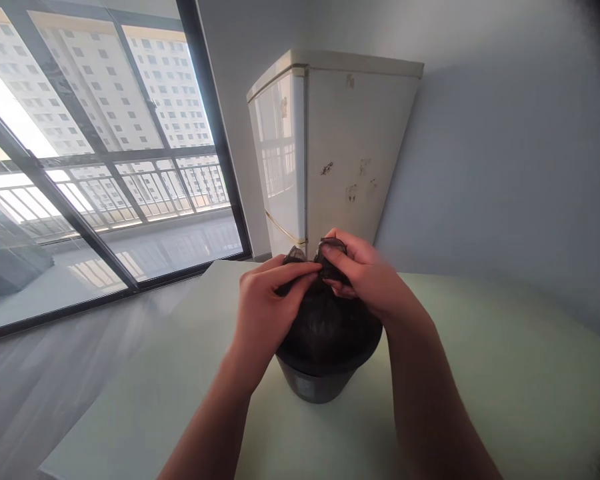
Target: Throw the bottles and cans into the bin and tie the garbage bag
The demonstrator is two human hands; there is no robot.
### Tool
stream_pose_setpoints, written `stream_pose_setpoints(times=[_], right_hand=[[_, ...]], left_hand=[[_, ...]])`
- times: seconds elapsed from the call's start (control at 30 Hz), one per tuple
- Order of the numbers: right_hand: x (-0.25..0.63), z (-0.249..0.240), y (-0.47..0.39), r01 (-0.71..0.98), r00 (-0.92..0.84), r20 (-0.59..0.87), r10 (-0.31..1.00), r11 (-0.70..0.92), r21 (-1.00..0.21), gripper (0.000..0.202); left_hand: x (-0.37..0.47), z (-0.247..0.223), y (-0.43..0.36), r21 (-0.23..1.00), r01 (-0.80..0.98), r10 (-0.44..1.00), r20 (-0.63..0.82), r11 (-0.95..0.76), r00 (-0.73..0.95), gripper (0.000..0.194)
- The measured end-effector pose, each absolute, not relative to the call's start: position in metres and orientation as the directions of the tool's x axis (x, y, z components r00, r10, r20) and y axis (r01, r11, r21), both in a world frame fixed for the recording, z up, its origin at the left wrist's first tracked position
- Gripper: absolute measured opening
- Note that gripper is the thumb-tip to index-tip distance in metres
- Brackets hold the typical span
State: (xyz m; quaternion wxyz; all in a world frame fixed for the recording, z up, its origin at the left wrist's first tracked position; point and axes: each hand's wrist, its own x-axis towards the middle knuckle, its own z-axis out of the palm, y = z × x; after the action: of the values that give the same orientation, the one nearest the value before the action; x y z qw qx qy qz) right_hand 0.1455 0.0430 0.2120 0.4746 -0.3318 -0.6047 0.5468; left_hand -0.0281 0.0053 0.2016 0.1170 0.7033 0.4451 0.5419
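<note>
A dark round bin point(317, 387) stands upright on a pale green table point(455, 347). A black plastic bag point(330, 327) covers the bin's mouth, and its upper part is gathered above the rim. My left hand point(275, 293) pinches the gathered plastic, thumb and fingers pressed together. Close beside it, my right hand point(355, 267) is closed around a bunched part of the same bag, with the thumb on top. The fingertips of both hands nearly touch. What is inside the bin is hidden by the bag.
Behind the table stands a white refrigerator point(355, 147) with worn marks on its side. A large dark-framed glass door point(130, 153) is at the left, with a balcony railing beyond. A grey wall point(505, 167) rises at the right.
</note>
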Motion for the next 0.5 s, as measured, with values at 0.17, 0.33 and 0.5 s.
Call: stream_pose_setpoints(times=[0.17,0.33,0.5], right_hand=[[0.151,0.214,0.04,-0.118,-0.305,0.201,0.931,0.173,-0.978,0.038],[0.154,0.217,0.033,-0.107,-0.342,0.214,0.915,0.188,-0.976,0.041],[0.158,0.223,0.03,0.019,-0.378,0.307,0.874,0.338,-0.941,0.028]], left_hand=[[-0.028,0.198,0.008,0.602,0.518,0.737,0.671,-0.608,0.085,0.023],[-0.028,0.201,0.007,0.577,0.562,0.751,0.649,-0.592,0.123,0.019],[-0.03,0.206,0.004,0.641,0.531,0.812,0.557,-0.554,0.175,0.03]])
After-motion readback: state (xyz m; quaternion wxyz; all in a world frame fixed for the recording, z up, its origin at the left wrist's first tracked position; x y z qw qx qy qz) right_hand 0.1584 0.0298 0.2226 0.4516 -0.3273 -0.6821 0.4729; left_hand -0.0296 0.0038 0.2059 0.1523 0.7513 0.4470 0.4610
